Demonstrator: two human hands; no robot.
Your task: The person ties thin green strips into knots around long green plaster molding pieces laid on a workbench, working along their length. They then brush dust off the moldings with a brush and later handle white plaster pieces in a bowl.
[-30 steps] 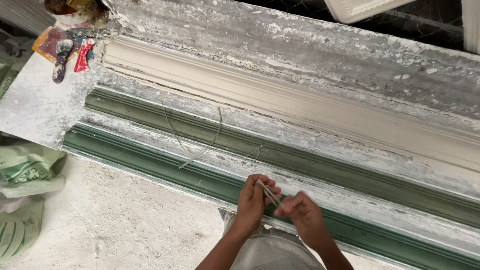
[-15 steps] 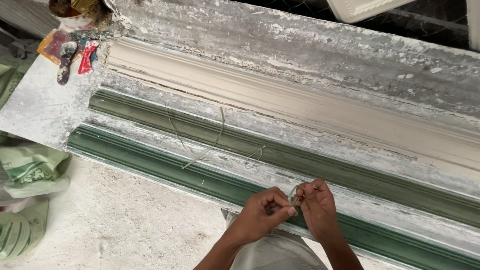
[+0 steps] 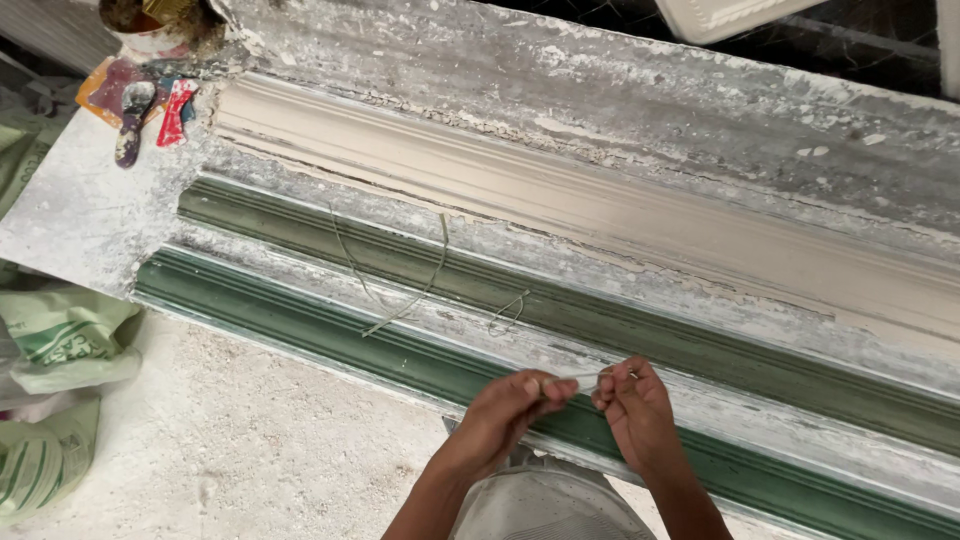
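Both hands over the near green mould channel (image 3: 330, 335): left hand (image 3: 510, 405) and right hand (image 3: 635, 410) each pinch an end of a short thin wire piece (image 3: 585, 379) between thumb and fingertips, other fingers curled. Loose wire loop (image 3: 400, 290) lies on the plaster-caked bench (image 3: 80, 210), well left of the hands. Green-and-white printed sacks (image 3: 60, 340) slumped on floor at far left; red-handled tool (image 3: 175, 110) at top-left corner.

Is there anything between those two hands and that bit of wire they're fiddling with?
Nothing visible. The left hand and the right hand both already pinch the thin wire at their fingertips, just above the green mould. The loose wire pieces lie apart on the bench, further left.
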